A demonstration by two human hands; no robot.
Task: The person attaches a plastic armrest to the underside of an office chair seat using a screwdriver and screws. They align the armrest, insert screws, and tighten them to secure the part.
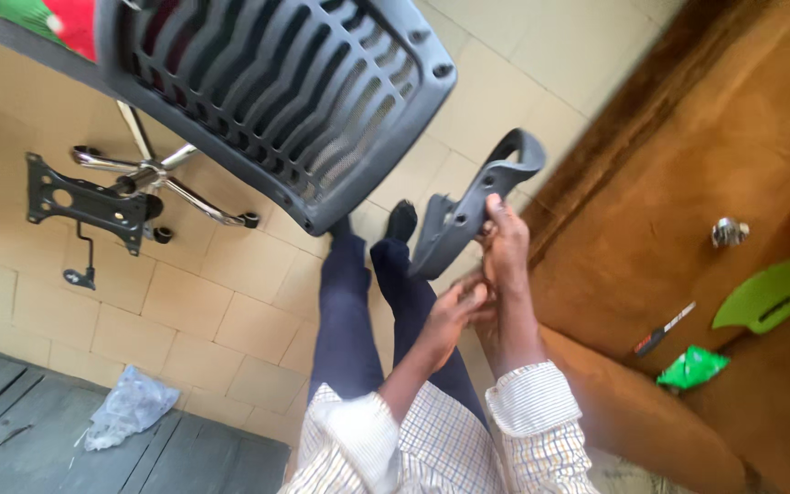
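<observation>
My right hand (506,240) is closed around a grey plastic chair armrest (468,206), which stands tilted over my legs with its looped end up. My left hand (454,309) sits just below it, beside my right wrist, its fingers curled. Whether it grips anything is hidden. Both arms wear checked shirt sleeves. Dark trousers and black socks stretch out over the tiled floor beneath the armrest.
A grey mesh chair backrest (276,91) looms at the top. On the tiles lie a chrome castor base (153,174), a black seat plate (84,201) and a plastic bag (125,407). The brown cushion (669,155) holds a metal part (729,231), green plastic piece (765,295), small tool (665,329) and green packet (692,366).
</observation>
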